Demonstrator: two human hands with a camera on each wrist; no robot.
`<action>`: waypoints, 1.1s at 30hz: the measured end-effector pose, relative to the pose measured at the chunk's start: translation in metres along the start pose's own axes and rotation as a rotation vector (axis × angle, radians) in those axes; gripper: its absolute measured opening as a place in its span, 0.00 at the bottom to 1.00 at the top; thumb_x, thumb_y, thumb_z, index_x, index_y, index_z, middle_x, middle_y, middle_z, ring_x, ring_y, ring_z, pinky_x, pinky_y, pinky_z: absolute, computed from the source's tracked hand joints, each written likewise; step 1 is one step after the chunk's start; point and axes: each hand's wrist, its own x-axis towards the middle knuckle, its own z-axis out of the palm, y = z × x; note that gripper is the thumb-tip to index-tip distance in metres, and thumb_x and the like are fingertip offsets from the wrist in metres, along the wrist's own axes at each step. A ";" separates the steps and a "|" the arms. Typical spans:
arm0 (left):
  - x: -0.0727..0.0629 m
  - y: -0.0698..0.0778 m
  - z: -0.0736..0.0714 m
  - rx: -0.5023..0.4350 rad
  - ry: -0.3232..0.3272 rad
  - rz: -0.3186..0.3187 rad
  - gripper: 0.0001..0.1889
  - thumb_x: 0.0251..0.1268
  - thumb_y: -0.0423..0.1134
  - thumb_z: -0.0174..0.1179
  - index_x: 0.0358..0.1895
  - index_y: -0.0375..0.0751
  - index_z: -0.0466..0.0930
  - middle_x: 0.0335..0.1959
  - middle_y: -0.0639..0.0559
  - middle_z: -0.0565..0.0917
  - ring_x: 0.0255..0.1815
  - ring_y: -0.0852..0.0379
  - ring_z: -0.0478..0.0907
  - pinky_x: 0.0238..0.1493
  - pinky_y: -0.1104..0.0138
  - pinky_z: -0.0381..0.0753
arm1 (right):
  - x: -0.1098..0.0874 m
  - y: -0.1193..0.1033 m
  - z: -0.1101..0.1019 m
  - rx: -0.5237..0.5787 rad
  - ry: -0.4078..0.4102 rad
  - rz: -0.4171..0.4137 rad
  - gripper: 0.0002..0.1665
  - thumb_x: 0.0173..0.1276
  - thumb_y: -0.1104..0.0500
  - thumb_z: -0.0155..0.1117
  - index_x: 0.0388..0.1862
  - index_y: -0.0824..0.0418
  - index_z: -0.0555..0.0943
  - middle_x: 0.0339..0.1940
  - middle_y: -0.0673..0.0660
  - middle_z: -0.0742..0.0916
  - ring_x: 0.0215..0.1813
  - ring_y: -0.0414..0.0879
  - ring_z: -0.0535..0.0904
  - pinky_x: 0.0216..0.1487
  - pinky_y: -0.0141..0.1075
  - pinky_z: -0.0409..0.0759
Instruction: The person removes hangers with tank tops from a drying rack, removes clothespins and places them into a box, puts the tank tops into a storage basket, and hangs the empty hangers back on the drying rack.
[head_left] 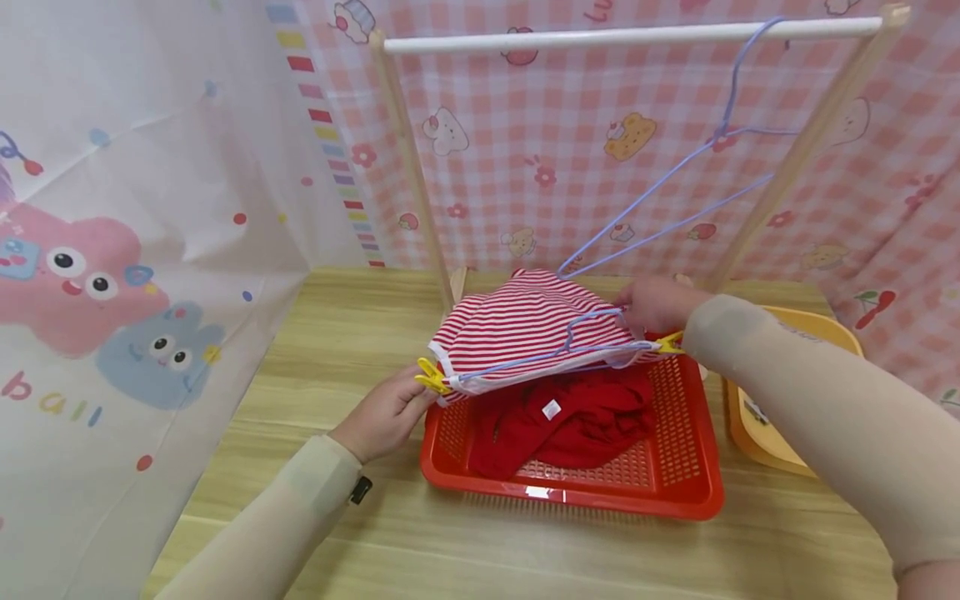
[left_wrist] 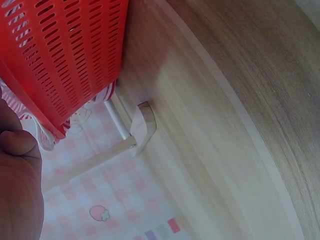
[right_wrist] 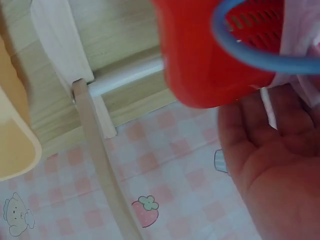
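A red-and-white striped garment (head_left: 525, 321) with white trim lies over the back of a red basket (head_left: 562, 497). A blue hanger (head_left: 517, 362) runs along its near edge, with a yellow clip (head_left: 431, 377) at the left end and another yellow clip (head_left: 670, 342) at the right. My left hand (head_left: 382, 412) grips the left corner beside the clip. At the right end, my right hand (head_left: 660, 302) holds the garment behind the hanger's hook; its fingertips are hidden by fabric in the right wrist view. Dark red clothing (head_left: 570, 425) with a white tag lies in the basket.
A wooden rack with a white rail (head_left: 630, 36) stands behind the basket, a second blue hanger (head_left: 667, 179) hooked on it. To the right, partly under my right forearm, sits a yellow tray (head_left: 825, 323). Patterned sheets (head_left: 480, 183) hang behind the wooden table (head_left: 300, 400).
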 end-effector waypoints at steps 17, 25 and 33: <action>0.003 0.007 -0.004 -0.026 0.070 0.046 0.13 0.82 0.35 0.53 0.57 0.41 0.87 0.64 0.44 0.83 0.69 0.40 0.79 0.71 0.44 0.76 | -0.015 0.003 -0.014 0.279 0.315 -0.074 0.13 0.79 0.55 0.62 0.49 0.61 0.88 0.37 0.58 0.89 0.40 0.52 0.79 0.44 0.46 0.75; 0.002 0.012 -0.003 -0.059 0.084 0.037 0.14 0.83 0.35 0.53 0.60 0.40 0.86 0.64 0.44 0.82 0.69 0.42 0.79 0.70 0.45 0.78 | -0.049 0.010 -0.023 0.531 0.293 -0.055 0.15 0.81 0.54 0.61 0.57 0.59 0.87 0.47 0.55 0.89 0.47 0.44 0.78 0.50 0.37 0.76; 0.000 0.014 -0.001 -0.090 0.057 -0.002 0.15 0.83 0.36 0.52 0.61 0.40 0.85 0.63 0.43 0.83 0.68 0.43 0.80 0.70 0.45 0.79 | -0.077 0.021 -0.027 0.600 0.014 -0.133 0.11 0.80 0.58 0.62 0.51 0.62 0.87 0.42 0.51 0.90 0.48 0.39 0.80 0.53 0.31 0.77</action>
